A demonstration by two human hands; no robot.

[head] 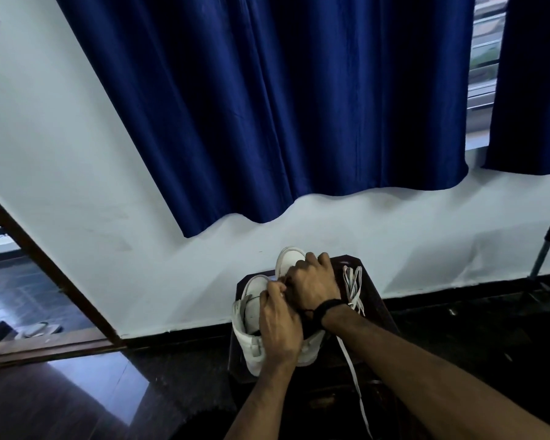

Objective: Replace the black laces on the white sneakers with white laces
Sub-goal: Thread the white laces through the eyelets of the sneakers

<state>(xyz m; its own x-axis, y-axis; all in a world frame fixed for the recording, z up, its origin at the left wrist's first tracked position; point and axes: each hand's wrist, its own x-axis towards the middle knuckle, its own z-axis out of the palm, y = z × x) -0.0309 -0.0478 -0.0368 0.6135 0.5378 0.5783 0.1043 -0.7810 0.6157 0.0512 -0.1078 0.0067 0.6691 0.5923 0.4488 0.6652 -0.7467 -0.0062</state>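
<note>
Risk here is mostly about visibility and stability. Two white sneakers sit side by side on a small dark table [373,300] by the wall: left sneaker [250,319] nearer the camera, right sneaker [288,258] with its toe poking out past the knuckles. Both hands are bunched over the tongue area. Left hand [278,325] has its grip curled tight, pinching something small at the fingertips; likely a lace, but I can't tell which one. Right hand [313,287] has its grip curled over the right sneaker's upper, holding it down. Black laces aren't clearly visible, hidden under the hands. White laces [354,285] lie in a loose pile on the table just right of the right hand, one strand trailing down off the near edge.

Failure modes, my read:
- The trailing strand snags on the right forearm and drags the whole pile onto the floor.
- A hard pull on a lace tips a sneaker off; the table is small and both shoes sit near its left edge.
- Hands block the eyelets, so a skipped or miscrossed hole is easy to miss.
</note>
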